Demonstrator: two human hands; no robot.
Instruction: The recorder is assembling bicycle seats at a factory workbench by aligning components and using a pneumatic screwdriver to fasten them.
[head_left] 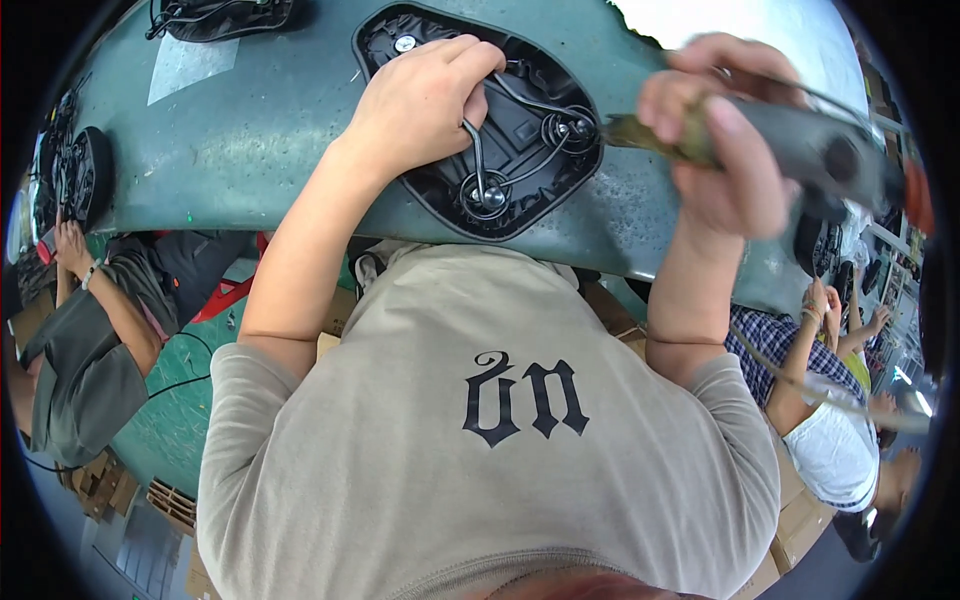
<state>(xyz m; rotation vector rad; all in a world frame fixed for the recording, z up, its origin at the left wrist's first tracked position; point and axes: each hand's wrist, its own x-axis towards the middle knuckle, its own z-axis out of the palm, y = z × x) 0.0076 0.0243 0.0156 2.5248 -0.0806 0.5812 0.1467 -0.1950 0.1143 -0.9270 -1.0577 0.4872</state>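
Note:
A black saddle-shaped shell (520, 150) lies with its hollow side up on the green table in front of me. Inside it are a bent metal rod (478, 152) and two coiled wire ends, one at the right corner (570, 130) and one at the near corner (488, 197). My left hand (420, 105) reaches over the far left of the shell, its fingers closed round the rod. To the right, my right hand (725, 140) is wrapped round a grey power screwdriver (815, 150), blurred by motion. Its tip end points left, close to the right coil; whether they touch I cannot tell.
Another black shell (225, 18) lies at the far left of the green table (250, 130). A co-worker's hands (75, 250) work on black parts at the left edge; other people (825, 420) sit at the right. A pale hose (800, 385) hangs at the right.

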